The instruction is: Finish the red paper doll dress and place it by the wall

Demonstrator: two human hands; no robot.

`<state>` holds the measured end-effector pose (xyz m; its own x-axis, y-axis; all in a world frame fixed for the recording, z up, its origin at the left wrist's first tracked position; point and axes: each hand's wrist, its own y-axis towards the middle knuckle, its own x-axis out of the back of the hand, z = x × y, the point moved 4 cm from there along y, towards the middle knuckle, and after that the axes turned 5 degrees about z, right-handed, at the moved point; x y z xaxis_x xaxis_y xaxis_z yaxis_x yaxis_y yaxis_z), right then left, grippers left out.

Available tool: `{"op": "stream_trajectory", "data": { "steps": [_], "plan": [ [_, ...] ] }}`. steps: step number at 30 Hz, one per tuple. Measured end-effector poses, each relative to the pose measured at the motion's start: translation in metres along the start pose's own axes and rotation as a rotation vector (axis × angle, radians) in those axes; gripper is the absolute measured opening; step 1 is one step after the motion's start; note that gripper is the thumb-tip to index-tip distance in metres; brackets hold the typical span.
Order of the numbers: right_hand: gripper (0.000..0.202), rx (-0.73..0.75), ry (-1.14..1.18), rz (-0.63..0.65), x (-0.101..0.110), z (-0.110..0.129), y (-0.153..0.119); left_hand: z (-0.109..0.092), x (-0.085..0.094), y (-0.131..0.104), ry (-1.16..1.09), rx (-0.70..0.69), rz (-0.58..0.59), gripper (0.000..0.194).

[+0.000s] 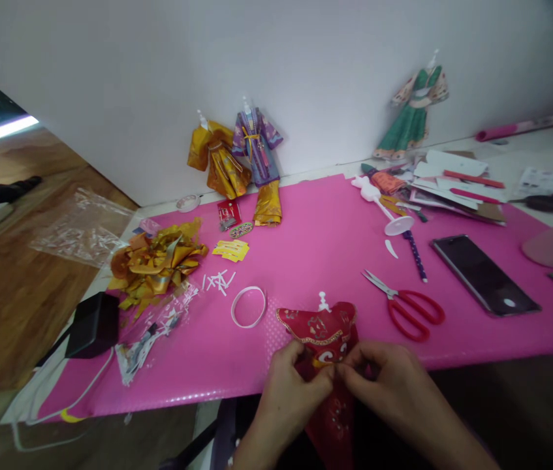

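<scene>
- Red miniature dress (311, 324) at near edge of pink table cover (305, 261); collar over cover, skirt hanging below.
- Left hand (292, 391): curled nearly closed, pinching cloth at waist between thumb and fingertips.
- Right hand (396, 385): likewise mostly closed, pinching waist close beside left thumb.
- Probably light, limp, slightly slick; gold-patterned trim likely stiffer, apt to fray under hard pulling.
- Best grip, by judgement: both sides of waist, fingertips only. Avoid tugging slim white neck piece (324, 303), perhaps brittle.
- Near edge worth watching: risk of skirt slipping down or catching there.
- Red-handled scissors (394, 294) to right, blades angled away; white ring (234, 309) to left.
- Most room forward, between ring and scissors; sideways sweeps best kept short.
</scene>
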<state>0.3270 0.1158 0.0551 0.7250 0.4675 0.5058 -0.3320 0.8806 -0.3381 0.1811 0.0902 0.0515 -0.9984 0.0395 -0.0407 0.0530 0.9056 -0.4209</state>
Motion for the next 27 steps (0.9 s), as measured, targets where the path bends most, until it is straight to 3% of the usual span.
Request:
{"op": "stream_trajectory", "data": {
  "steps": [27],
  "plan": [
    [0.014,-0.001,0.026,0.039,-0.0026,0.0001,-0.0032,0.0037,-0.0011,-0.0016,0.056,-0.047,0.009,0.033]
  ]
}}
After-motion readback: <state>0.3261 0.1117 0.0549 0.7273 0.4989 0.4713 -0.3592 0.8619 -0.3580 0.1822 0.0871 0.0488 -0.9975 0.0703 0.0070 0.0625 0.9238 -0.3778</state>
